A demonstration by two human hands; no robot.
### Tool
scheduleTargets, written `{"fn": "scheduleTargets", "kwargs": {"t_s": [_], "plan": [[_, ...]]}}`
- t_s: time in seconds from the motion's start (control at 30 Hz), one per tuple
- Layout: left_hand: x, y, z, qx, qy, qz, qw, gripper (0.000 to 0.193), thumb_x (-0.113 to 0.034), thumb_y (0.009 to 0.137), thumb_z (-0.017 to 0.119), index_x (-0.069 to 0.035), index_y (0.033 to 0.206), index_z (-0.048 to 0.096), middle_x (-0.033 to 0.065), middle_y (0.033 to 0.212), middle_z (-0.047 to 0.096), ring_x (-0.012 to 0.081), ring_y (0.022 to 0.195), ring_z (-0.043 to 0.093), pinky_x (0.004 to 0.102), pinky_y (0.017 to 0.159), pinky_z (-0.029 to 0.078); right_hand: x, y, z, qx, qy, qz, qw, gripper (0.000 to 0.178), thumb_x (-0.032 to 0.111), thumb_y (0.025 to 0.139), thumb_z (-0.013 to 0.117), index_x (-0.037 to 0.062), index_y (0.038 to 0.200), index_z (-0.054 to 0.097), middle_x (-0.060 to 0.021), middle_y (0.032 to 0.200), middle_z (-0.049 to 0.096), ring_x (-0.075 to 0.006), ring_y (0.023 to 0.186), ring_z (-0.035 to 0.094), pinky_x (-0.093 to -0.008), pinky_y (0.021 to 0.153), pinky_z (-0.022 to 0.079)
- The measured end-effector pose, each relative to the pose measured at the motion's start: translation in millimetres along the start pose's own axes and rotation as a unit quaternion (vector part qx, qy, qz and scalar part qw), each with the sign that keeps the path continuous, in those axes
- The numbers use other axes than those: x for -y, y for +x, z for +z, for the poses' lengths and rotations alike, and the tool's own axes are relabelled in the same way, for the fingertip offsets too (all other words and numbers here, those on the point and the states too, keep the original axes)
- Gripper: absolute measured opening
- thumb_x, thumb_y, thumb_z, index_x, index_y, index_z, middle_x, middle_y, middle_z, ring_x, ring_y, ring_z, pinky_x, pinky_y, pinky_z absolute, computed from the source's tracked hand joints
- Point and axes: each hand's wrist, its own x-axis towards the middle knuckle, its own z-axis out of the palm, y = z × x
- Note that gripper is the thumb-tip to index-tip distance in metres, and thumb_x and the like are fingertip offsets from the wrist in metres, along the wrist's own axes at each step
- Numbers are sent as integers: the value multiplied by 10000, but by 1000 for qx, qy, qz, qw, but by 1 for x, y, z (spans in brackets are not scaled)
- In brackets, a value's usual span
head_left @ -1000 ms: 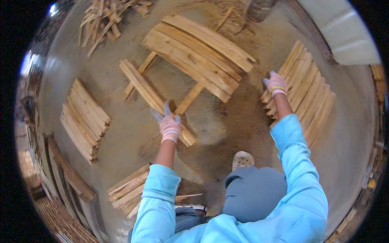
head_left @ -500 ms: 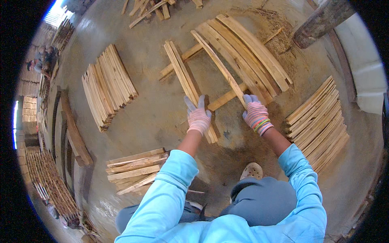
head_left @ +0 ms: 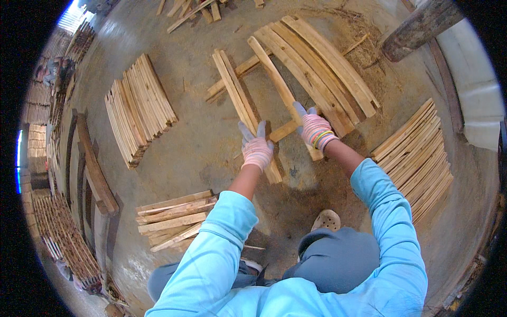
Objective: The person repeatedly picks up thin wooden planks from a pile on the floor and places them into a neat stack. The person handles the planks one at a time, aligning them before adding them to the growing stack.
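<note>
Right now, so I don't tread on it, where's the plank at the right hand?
In the head view, the plank is right of centre, under the right hand, between the strip pair at the left hand and the wider boards.

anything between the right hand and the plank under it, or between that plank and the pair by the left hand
Nothing visible separates the right hand from the plank beneath it. Between that plank and the paired planks, nothing visible lies on the crosspieces, though the left hand overlaps the pair's near part.
</note>
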Motion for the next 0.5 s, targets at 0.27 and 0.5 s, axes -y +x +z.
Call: {"fn": "scheduleTargets", "kwargs": {"t_s": [0.27, 0.5], "plan": [[16, 20, 26, -21, 46, 65, 997, 724, -273, 900, 605, -248, 1556, 300, 425, 1569, -13, 545, 1377, 364, 436, 1117, 414, -43, -50, 3, -286, 138, -201, 927, 535, 203, 860, 618, 234, 1387, 526, -231, 974, 618, -411, 804, 664, -534, 660, 539], [6, 14, 24, -13, -11, 11, 1000, 765, -261, 879, 653, -291, 1557, 300, 343, 1608, -121, 521, 1401, 359, 427, 1101, 436, -205, -97, -18, -382, 70, 272, 880, 534, 415, 895, 559, 150, 1359, 559, -183, 1047, 669, -343, 900, 684, -478, 716, 552]]}}
